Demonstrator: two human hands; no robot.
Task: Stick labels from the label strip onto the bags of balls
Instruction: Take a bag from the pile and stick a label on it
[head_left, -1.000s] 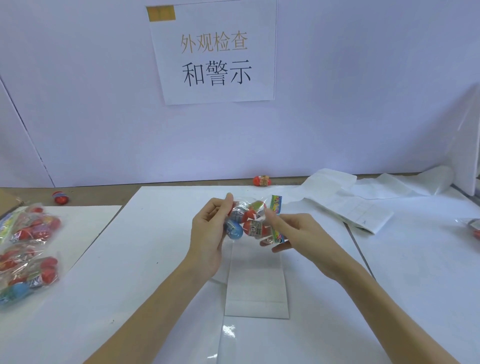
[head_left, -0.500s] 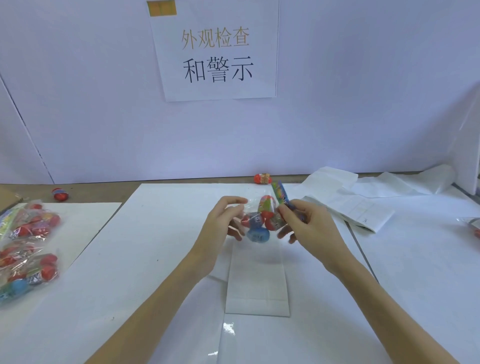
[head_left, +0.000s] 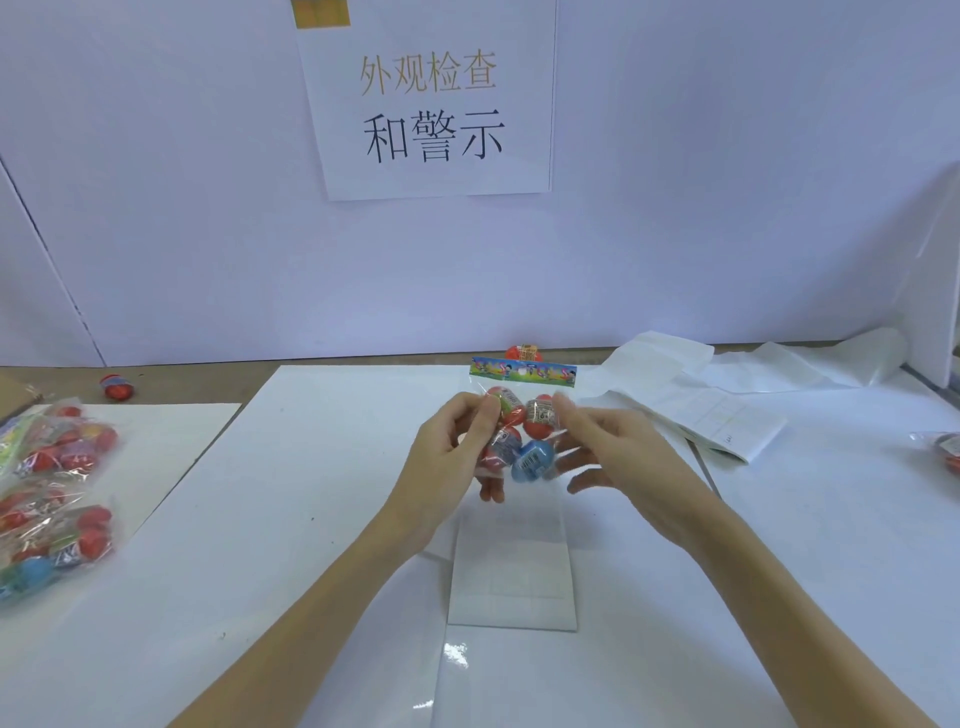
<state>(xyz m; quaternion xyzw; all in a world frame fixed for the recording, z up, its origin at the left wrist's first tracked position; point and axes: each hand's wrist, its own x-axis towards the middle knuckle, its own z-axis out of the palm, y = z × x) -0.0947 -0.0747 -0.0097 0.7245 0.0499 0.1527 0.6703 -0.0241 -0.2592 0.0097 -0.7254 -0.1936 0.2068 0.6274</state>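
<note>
A clear bag of balls (head_left: 519, 436) with a colourful header card on top hangs upright above the table's middle; it holds red balls and a blue one. My left hand (head_left: 457, 457) pinches its left side and my right hand (head_left: 613, 457) holds its right side. Below the hands the white label strip (head_left: 514, 577) lies flat on the white paper, running toward me. A pile of other bags of balls (head_left: 52, 483) lies at the left edge.
Loose white backing strip (head_left: 727, 400) lies crumpled at the back right. One loose red ball (head_left: 117, 387) sits at back left, another (head_left: 524, 353) behind the held bag. Part of another bag (head_left: 945, 449) shows at the right edge. A wall with a paper sign (head_left: 431, 98) stands behind.
The bag has been turned from edge-on to upright, so its header card now faces me flat. Both hands rose slightly with it.
</note>
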